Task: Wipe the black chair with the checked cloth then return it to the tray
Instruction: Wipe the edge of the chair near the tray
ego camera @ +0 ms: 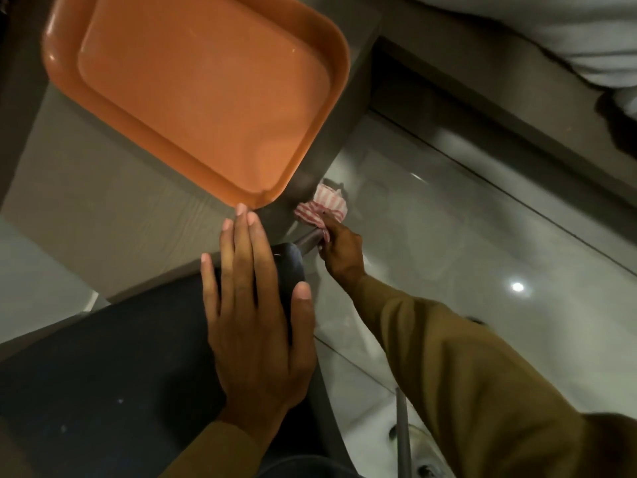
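The black chair (113, 360) fills the lower left, seen from above. My left hand (255, 312) lies flat on its seat near the front right corner, fingers spread. My right hand (339, 251) reaches down past the seat's edge and holds the red-and-white checked cloth (322, 208) bunched against a grey metal chair leg (306, 240). The orange tray (196, 94) sits empty on the grey table (103, 229) above the chair.
Glossy grey floor tiles (465, 257) spread to the right, with a bright light reflection. A grey ledge or wall base (517, 108) runs diagonally at the upper right under white fabric (568, 32). Another grey chair leg (402, 432) stands at the bottom.
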### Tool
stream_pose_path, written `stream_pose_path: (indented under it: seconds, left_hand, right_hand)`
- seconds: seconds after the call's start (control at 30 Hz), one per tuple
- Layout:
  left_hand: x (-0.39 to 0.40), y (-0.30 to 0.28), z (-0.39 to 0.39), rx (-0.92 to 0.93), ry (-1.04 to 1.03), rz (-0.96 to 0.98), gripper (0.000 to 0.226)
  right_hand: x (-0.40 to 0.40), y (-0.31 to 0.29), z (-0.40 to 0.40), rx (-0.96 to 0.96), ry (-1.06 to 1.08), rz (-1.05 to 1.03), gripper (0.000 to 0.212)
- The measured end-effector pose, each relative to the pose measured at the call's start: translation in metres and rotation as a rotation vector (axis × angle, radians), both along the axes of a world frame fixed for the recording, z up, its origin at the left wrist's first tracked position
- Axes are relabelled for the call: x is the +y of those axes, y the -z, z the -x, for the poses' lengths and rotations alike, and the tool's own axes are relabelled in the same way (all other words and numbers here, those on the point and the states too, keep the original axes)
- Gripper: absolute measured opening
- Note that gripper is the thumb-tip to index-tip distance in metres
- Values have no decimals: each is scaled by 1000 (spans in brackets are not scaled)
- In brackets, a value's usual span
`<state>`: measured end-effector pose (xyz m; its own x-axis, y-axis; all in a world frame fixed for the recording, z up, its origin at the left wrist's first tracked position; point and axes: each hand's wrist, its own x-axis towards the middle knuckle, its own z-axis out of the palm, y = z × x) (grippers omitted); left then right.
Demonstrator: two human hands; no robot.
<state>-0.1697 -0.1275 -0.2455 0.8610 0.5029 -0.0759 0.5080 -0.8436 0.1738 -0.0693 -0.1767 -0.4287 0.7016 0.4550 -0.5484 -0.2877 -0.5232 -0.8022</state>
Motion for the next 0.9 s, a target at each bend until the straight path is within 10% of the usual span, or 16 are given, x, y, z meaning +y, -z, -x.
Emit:
stream_pose_path:
  seconds: [0.37, 0.6, 0.9]
  left_hand:
    - [-1, -6, -3, 26, -6, 14, 73]
    - [-1, -5, -3, 14, -19, 45, 73]
    - [-2, -5, -3, -4, -33, 48, 72]
  right_hand:
    - [-46, -126, 51, 14, 205, -317, 35]
    - [-28, -43, 14, -36, -4, -171, 43]
    - [-1, -2, -8, 186, 250, -37, 27]
